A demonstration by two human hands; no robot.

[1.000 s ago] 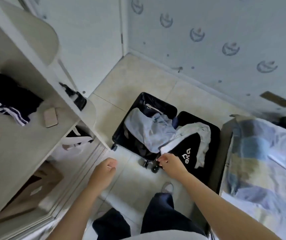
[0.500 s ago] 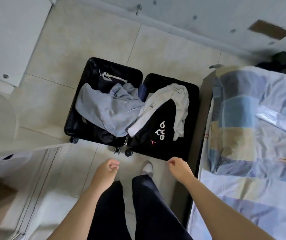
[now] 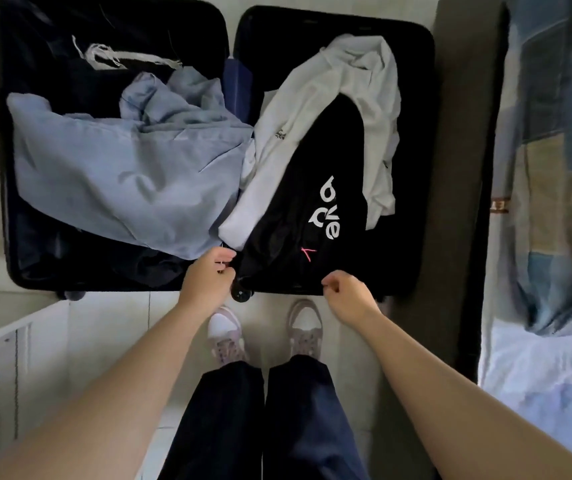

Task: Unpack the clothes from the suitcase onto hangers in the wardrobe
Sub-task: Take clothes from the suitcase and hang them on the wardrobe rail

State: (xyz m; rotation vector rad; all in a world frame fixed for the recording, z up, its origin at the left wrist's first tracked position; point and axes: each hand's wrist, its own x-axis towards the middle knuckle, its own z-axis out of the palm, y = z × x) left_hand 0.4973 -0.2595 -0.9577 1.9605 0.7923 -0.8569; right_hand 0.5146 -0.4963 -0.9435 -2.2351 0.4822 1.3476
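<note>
1. We stand over the suitcase, a black hard shell opened flat on pale glossy floor tiles at 12 o'clock, with both halves lined in dark fabric.
2. The half at 11 o'clock holds a light blue garment of soft woven cloth, crumpled into loose folds. A frayed white cord lies above it on the lining.
3. The half at 1 o'clock holds a white garment, rumpled and arched over a black garment of smooth knit.
4. The black garment carries rounded white lettering that we read as "bye", turned sideways. A small pink mark sits below it.
5. A tiny dark logo shows on the white garment, too small for us to read.
6. Our left hand is curled at the near corner of the black garment, beside a small black wheel. We cannot tell whether it pinches the cloth.
7. Our right hand is curled at the near hem of the same garment, over the suitcase rim. We cannot tell its grip either.
8. At 6 o'clock are dark trousers and pale laced shoes.
9. At 3 o'clock lies a bed with a soft quilt patched in blue and tan blocks.
</note>
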